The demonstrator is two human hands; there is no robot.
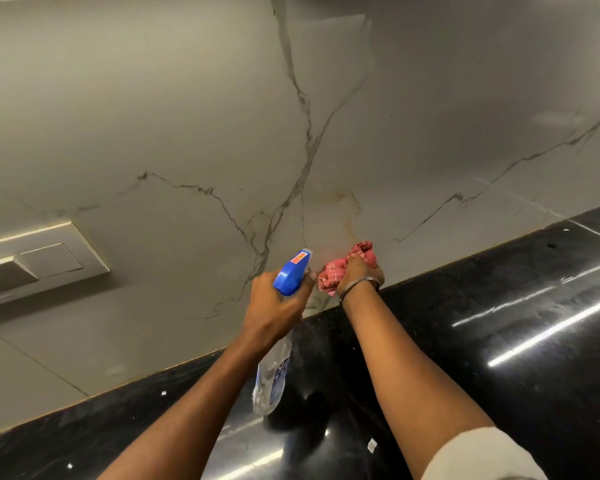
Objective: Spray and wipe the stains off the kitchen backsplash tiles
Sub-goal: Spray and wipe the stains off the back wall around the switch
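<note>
Holding the spray bottle (274, 375) by its blue top, the left hand (274, 306) has its fingers curled round the neck. The nozzle points at the backsplash tiles (153, 116). The right hand (359, 273) grips a bunched pink cloth (331, 273) and pushes it against the wall, low down, just above the black table (499, 341).

The job looks partly done, I think. A yellow-brown stain (343, 213) shows on the tiles, right above the cloth, so it is not gone yet. That spot needs more rubbing, and maybe more spray. The dark lines on the wall look like the marble pattern, not dirt. The rest of the wall looks fairly clean.

The bottle is see-through with a blue label. It hangs over the table, tipped toward the wall. I cannot tell how much liquid is inside.

A switch plate (42, 261) sits on the wall far to the left.
</note>
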